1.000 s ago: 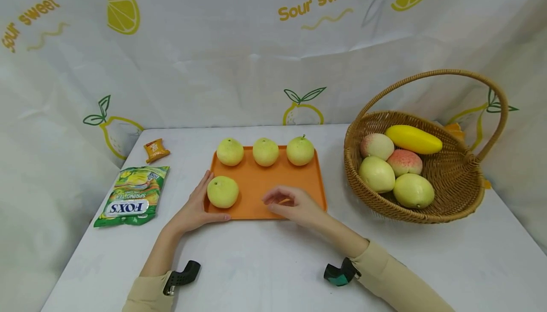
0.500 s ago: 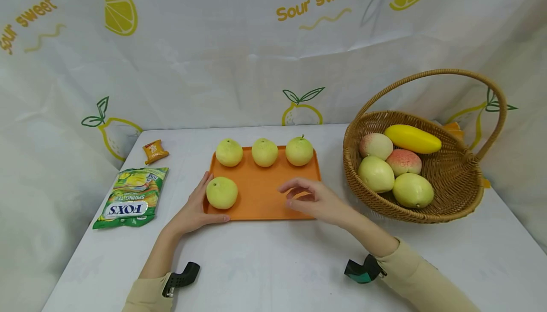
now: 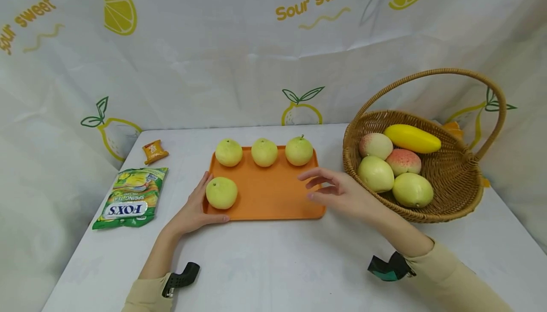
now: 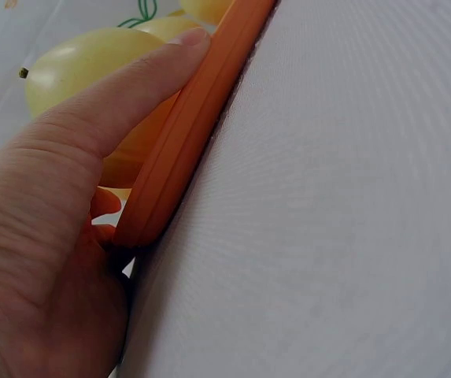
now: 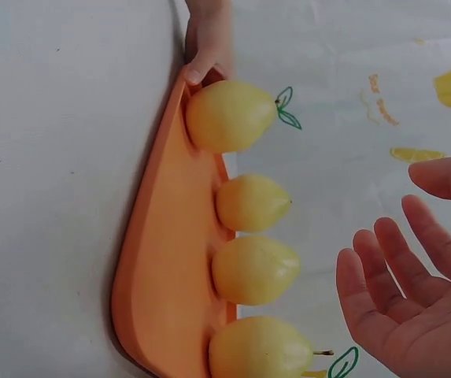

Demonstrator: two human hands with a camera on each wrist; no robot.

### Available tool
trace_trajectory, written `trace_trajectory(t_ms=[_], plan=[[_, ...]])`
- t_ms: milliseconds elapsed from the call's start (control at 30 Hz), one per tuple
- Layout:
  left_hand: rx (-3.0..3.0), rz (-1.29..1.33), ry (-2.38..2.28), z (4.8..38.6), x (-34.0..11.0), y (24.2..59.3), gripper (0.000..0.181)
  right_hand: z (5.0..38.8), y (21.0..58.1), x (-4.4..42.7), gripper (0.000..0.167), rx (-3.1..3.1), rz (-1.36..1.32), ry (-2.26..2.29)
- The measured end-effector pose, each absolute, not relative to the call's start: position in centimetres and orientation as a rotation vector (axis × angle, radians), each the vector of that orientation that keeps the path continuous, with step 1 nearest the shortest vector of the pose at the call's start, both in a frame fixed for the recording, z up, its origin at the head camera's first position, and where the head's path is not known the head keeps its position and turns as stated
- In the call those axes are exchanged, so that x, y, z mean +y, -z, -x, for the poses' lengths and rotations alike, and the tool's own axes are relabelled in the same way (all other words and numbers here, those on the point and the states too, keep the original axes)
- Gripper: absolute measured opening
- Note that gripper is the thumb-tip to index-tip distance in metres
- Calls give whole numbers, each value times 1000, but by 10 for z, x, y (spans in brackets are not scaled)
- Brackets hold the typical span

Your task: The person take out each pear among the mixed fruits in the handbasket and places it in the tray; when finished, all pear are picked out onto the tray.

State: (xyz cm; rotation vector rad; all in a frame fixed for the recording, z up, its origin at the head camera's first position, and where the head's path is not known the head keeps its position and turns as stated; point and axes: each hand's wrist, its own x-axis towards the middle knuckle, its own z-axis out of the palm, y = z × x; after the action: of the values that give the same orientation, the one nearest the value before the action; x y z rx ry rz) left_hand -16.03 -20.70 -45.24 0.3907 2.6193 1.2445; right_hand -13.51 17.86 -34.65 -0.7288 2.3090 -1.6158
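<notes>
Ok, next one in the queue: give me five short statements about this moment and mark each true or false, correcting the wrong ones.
1. The left hand grips a corner of the orange tray. True.
2. The right hand holds a piece of fruit. False: it holds nothing.
3. One fruit sits beside the left hand. True.
4. The long yellow fruit lies on the tray. False: it is in the wicker basket.
5. In the head view, the green packet lies left of the tray. True.
</notes>
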Motion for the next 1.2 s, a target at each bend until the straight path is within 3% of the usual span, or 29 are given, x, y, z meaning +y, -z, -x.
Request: trace_trajectory(t_ms=[367,767,1200], plan=[[2622,-387,-1238,160,-207,453,121,139,326,207,22,2525,694,1700],[2618,-404,-1247,160,-208,454,119,148,306,243,25,2720,723,1297],[2620,-394,-1250,160,-208,455,118,180,281,291,25,2706,748,854]])
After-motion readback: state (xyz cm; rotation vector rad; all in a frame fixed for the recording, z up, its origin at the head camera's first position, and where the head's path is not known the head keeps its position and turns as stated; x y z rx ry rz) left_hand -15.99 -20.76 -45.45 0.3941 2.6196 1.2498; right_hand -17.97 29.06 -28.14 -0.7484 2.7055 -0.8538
